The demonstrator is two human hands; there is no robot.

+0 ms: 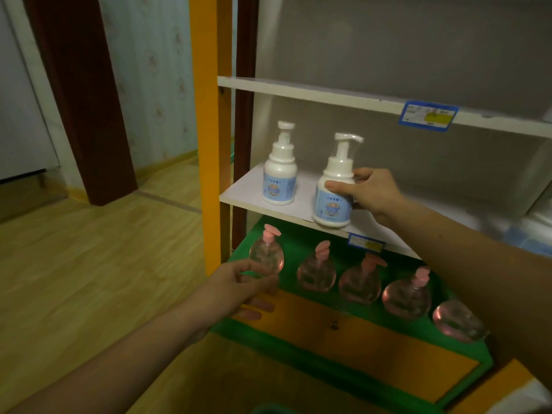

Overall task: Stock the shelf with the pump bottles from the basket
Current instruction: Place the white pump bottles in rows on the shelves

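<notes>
On the white shelf (254,186), the right hand (370,192) has its grip closed around a white pump bottle (333,192) standing at the front edge, beside a second white bottle (280,177). Below, the left hand (239,289) pinches a round clear bottle (266,258) with a pink pump, leftmost in a row on the green ledge (298,240).

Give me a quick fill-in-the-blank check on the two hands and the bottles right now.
1. The right hand grips a ____ pump bottle on the middle shelf.
2. The left hand holds a clear round bottle with a ____ pump.
3. Beside the gripped bottle stands ____ other white bottle.

Answers: white; pink; one
</notes>
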